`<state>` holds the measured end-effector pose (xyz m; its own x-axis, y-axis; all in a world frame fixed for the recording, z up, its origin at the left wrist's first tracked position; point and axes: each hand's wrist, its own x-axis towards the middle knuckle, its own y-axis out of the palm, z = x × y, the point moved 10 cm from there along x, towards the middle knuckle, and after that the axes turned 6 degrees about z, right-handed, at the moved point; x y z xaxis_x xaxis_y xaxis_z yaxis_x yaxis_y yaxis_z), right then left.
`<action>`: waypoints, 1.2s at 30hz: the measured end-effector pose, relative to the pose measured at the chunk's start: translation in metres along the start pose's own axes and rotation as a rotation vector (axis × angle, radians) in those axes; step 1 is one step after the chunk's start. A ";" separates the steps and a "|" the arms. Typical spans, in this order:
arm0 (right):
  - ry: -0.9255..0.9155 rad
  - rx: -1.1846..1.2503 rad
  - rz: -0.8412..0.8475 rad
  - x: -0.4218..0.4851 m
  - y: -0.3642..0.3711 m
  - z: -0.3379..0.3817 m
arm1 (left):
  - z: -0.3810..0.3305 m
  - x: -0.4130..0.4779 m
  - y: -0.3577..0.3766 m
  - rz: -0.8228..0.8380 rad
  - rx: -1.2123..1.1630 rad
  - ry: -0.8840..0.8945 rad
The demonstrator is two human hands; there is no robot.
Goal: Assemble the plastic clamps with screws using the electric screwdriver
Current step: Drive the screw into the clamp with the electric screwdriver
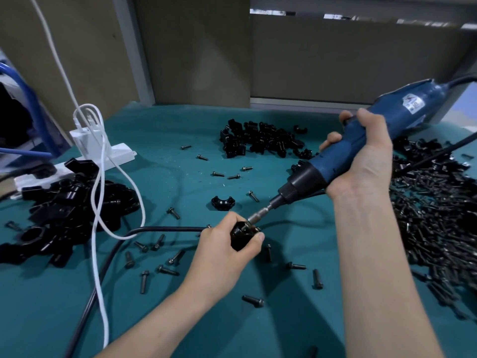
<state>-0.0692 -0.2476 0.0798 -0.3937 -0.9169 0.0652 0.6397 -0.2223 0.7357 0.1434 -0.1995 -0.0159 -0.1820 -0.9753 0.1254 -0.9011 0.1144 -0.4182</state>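
Centrally, near the table's front, a black clamp [241, 235] is gripped by the left hand [224, 250]; the electric screwdriver [361, 148] is clasped by the right hand [364, 161], its bit seemingly seated on a screw, which could be cross-threaded by the steep tilt.

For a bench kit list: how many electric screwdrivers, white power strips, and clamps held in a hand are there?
electric screwdriver: 1
white power strip: 1
clamp held in the left hand: 1
Total: 3

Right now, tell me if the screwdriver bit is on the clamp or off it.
On it: the screwdriver bit meets the clamp gripped in the left hand.
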 end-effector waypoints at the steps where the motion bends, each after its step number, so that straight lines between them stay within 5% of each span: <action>1: 0.005 -0.001 0.007 0.000 0.001 -0.001 | 0.000 0.000 0.000 0.000 -0.003 0.007; 36: 0.009 0.067 0.194 -0.003 0.025 -0.012 | 0.004 0.002 0.004 0.037 -0.025 -0.020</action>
<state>-0.0439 -0.2544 0.0896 -0.2616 -0.9433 0.2041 0.6572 -0.0192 0.7535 0.1413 -0.2014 -0.0204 -0.2072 -0.9739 0.0922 -0.9035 0.1544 -0.3998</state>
